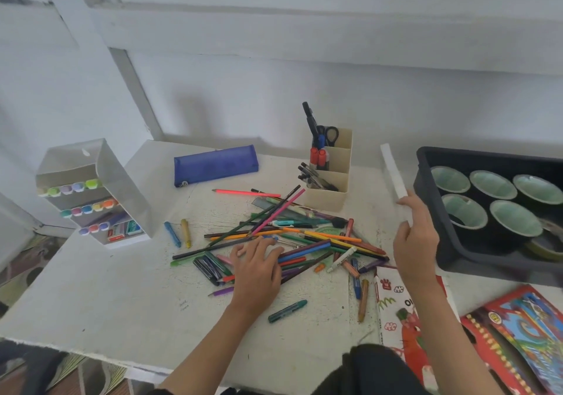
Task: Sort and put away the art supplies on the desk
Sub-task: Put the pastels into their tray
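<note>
A heap of coloured pencils, crayons and markers lies in the middle of the white desk. My left hand rests flat on the near side of the heap, fingers spread over a few pencils. My right hand is raised beside the grey tray and grips the lower end of a long white strip that points away toward the wall. A beige pen holder with markers, pens and scissors stands behind the heap. A blue pencil case lies at the back.
A clear marker rack with pastel markers stands at the left. A dark grey tray holding several tape rolls sits at the right. Crayon boxes and a printed box lie at the near right. A green marker lies alone in front.
</note>
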A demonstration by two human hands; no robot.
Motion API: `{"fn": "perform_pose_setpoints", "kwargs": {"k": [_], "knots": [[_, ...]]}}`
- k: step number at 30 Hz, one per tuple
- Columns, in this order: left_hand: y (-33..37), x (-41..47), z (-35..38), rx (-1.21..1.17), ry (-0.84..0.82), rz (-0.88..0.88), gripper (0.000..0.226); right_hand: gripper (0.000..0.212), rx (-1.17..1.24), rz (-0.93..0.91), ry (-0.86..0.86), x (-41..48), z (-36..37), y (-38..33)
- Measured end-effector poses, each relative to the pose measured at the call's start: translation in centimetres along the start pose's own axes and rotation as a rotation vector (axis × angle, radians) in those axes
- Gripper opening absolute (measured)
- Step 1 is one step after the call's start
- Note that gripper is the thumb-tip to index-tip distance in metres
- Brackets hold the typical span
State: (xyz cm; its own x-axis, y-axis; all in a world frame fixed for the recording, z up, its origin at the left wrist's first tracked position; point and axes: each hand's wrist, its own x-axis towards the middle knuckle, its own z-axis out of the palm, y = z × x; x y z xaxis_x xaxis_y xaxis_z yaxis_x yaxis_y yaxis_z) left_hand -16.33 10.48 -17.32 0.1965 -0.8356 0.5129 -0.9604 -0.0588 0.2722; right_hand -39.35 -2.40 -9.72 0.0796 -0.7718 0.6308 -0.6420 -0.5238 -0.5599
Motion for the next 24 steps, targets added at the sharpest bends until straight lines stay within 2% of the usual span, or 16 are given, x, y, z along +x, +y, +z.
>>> {"fn": "perform_pose_setpoints", "kwargs": {"k": [4,7,9,11,14,17,20,24], "knots": [[-0.1,-0.1,-0.2,0.029,0.053,-0.028,0.025,0.042,0.257,0.216,0.155,-0.3,-1.2,-3.7],[0.0,0.4,-0.8,-0.035,0.072,-0.097,0.025,0.038,0.34,0.181,0.146,-0.9,-1.7,-5.9],[0.3,1.2,-1.5,-0.173,0.083,-0.138,0.028,0.039,0.386,0.181,0.141,-1.2,-1.7,-7.2],[0.8,2.6,-2.8,-0.445,0.064,-0.209,0.03,0.04,0.456,0.283,0.128,-1.7,-1.4,-9.1],[0.5,4.6,-5.7,-0.841,-0.051,-0.406,0.027,0.033,0.625,0.417,0.071,-3.2,-0.1,-12.2],[-0.9,5.2,-8.0,-1.158,-0.206,-0.645,0.035,0.036,0.753,0.495,0.046,-4.9,1.5,-14.6],[-3.1,4.4,-9.6,-1.224,-0.366,-0.74,0.052,0.034,0.84,0.532,0.08,-6.9,2.8,-16.9],[-5.7,2.2,-10.9,-1.229,-0.325,-0.764,0.06,0.023,0.975,0.607,0.033,-9.7,4.5,-19.3]]}}
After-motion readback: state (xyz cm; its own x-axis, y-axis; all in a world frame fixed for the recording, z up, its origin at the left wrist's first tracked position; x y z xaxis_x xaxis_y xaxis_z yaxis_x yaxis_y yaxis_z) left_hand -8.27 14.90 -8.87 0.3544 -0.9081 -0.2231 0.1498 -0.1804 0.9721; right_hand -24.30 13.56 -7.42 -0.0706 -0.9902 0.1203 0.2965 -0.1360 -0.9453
